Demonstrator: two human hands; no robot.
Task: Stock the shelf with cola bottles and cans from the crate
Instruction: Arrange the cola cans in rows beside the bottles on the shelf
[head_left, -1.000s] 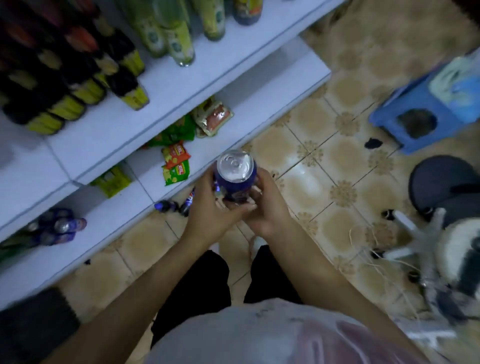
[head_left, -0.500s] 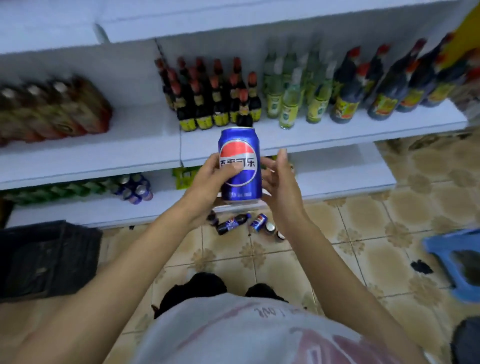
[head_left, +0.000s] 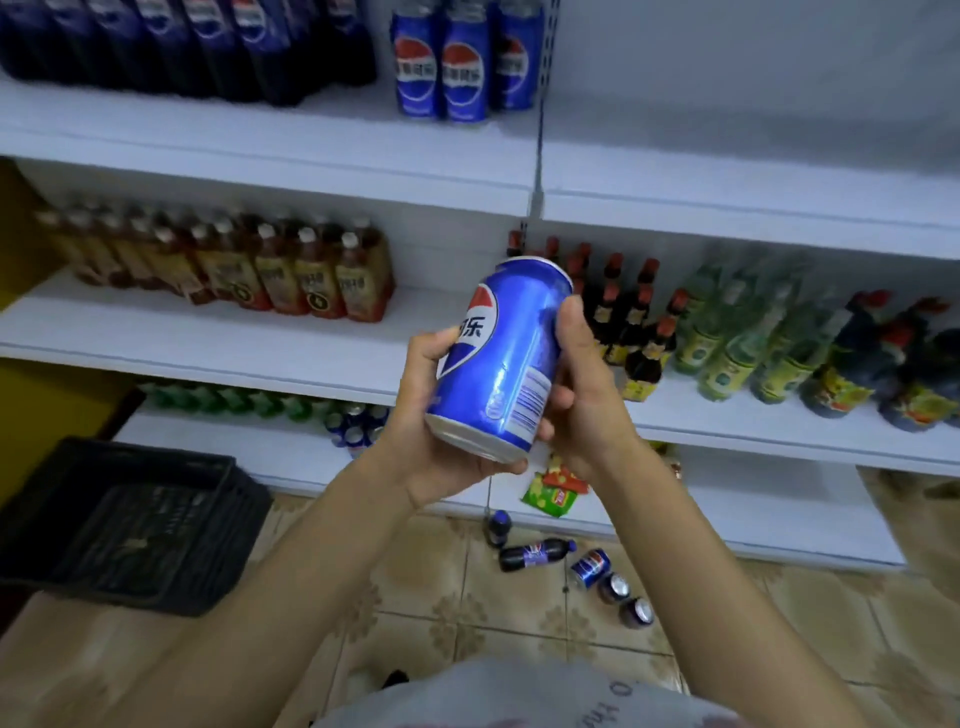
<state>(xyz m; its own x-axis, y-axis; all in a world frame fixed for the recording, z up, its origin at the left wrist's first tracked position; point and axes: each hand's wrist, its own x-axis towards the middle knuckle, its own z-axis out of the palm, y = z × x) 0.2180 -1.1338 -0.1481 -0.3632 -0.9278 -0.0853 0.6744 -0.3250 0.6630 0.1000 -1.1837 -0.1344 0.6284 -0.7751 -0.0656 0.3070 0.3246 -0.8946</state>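
I hold the cola can (head_left: 506, 358) tilted between my left hand (head_left: 434, 415) and right hand (head_left: 582, 395), fingers curled round it, likely turning its label outward for the shelf (head_left: 311, 140) above.

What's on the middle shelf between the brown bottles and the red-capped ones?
Bare shelf in the head view; the held can hides its right end.

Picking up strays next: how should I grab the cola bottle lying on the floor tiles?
I'd grip the cola bottle round its labelled middle, from above, fingers spanning its width. It lies on its side, cap pointing right toward a tipped cola can, with an upright bottle near its base, so both ends are crowded and its long sides are free.
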